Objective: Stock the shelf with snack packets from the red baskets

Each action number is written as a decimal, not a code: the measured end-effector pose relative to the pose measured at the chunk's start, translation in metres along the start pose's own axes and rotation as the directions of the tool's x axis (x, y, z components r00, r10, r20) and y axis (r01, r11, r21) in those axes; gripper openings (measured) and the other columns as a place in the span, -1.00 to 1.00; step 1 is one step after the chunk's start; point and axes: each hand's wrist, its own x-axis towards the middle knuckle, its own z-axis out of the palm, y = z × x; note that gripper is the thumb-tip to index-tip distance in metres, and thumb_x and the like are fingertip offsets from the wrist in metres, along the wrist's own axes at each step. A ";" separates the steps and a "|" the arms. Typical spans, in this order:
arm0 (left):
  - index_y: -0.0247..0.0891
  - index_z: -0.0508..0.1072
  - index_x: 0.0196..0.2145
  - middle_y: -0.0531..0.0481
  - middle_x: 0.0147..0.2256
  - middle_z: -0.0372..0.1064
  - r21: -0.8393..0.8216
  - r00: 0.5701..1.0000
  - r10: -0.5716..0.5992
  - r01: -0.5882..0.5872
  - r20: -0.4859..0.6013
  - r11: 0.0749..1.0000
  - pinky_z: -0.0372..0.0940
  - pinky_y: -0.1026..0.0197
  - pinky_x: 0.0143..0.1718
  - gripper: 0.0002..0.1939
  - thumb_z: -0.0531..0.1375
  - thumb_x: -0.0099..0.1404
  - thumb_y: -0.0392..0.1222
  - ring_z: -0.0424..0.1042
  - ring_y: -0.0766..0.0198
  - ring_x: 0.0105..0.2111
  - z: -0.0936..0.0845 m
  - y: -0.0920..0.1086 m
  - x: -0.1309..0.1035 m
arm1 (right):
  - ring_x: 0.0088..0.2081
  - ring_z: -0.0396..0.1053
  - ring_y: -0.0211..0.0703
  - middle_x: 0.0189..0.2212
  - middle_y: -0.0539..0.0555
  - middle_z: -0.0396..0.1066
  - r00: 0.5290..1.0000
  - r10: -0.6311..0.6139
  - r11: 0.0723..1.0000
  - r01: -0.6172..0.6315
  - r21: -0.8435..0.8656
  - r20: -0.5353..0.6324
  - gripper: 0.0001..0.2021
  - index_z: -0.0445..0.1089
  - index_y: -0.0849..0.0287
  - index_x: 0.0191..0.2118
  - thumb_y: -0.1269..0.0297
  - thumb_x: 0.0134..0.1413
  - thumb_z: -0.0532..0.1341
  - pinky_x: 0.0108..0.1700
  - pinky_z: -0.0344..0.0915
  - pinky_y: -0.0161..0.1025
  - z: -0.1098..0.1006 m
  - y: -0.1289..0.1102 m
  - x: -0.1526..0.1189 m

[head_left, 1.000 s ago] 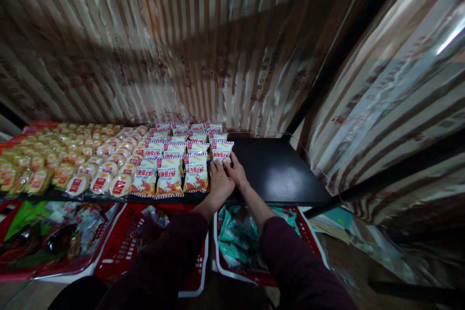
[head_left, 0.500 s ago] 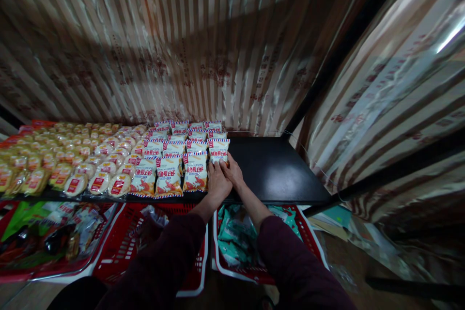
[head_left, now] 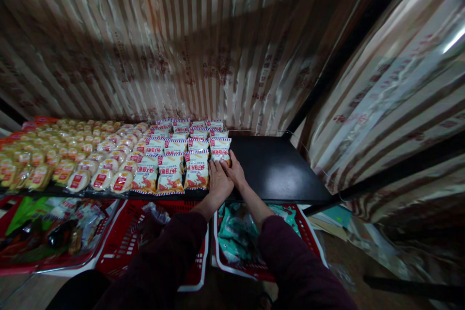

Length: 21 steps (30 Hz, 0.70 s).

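At the right end of its row, a white snack bag (head_left: 220, 148) lies on a glossy black shelf (head_left: 279, 169). The left hand (head_left: 219, 183) and right hand (head_left: 236, 173) touch its lower end; whether they grip it, I cannot tell. Matching bags (head_left: 196, 170) and wrapped round cakes (head_left: 102, 179) spread leftward. Striped sheeting (head_left: 225, 34) hangs behind; red baskets (head_left: 127, 214) stand below.

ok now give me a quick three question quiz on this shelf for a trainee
1. True or false: the left hand and right hand are both at the same bag.
2. What colour are the packs in the rightmost basket? a) yellow b) teal c) orange
3. Fill in: on the shelf, the round snacks sit to the ____ of the other bags.

Key: 1 true; 2 b; 3 left
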 end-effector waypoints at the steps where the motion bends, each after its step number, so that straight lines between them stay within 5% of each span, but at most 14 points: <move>1: -0.50 -0.07 0.26 -0.35 0.31 -0.20 0.008 1.000 0.010 -0.010 0.002 1.000 -0.25 0.05 0.32 -0.23 0.06 0.11 -0.30 -0.27 -0.03 0.33 0.000 0.000 -0.001 | 0.18 0.20 0.00 0.17 0.18 0.24 1.000 0.001 1.000 -0.001 0.007 0.002 -0.36 0.07 0.17 0.26 0.07 0.08 0.12 0.16 0.18 -0.05 0.000 0.000 -0.001; 5: -0.64 -0.07 0.25 -0.45 0.30 -0.24 0.035 0.999 0.047 -0.048 0.013 0.998 -0.28 0.05 0.32 -0.24 0.04 0.12 -0.31 -0.34 -0.04 0.33 0.002 -0.001 -0.004 | 0.18 0.21 0.00 0.18 0.18 0.23 0.999 0.026 0.999 -0.027 0.028 0.018 -0.33 0.07 0.18 0.26 0.06 0.05 0.15 0.17 0.18 -0.05 -0.003 -0.001 -0.003; 9: -0.55 -0.04 0.26 -0.37 0.32 -0.26 0.000 0.997 0.077 -0.077 -0.004 0.997 -0.26 0.04 0.33 -0.24 0.05 0.10 -0.34 -0.35 -0.01 0.33 0.003 0.000 -0.011 | 0.20 0.17 -0.01 0.20 0.23 0.19 1.000 0.008 1.000 -0.008 0.025 -0.008 -0.35 0.09 0.27 0.24 0.09 0.06 0.14 0.21 0.12 -0.08 -0.008 -0.004 -0.007; 15: -0.44 0.14 0.20 -0.24 0.25 0.03 -0.036 0.985 0.163 -0.165 -0.058 0.986 -0.08 0.14 0.29 -0.36 0.00 0.13 -0.40 -0.01 0.16 0.27 -0.006 -0.008 -0.038 | 0.10 0.29 -0.02 0.08 0.23 0.33 0.983 -0.081 0.996 0.085 0.016 -0.162 -0.51 0.27 0.27 0.10 0.10 0.13 0.04 0.15 0.19 -0.07 -0.017 -0.027 -0.039; 21: -0.31 0.34 0.00 -0.18 -0.02 0.37 -0.136 0.961 0.253 -0.267 -0.110 0.954 0.18 0.19 0.13 -0.56 -0.06 0.18 -0.44 0.32 0.22 0.03 -0.016 -0.046 -0.075 | -0.02 0.38 -0.11 -0.07 0.16 0.45 0.959 -0.236 0.953 0.260 0.155 -0.157 -0.65 0.40 0.18 -0.07 0.17 0.20 -0.03 0.08 0.27 -0.14 -0.008 -0.061 -0.095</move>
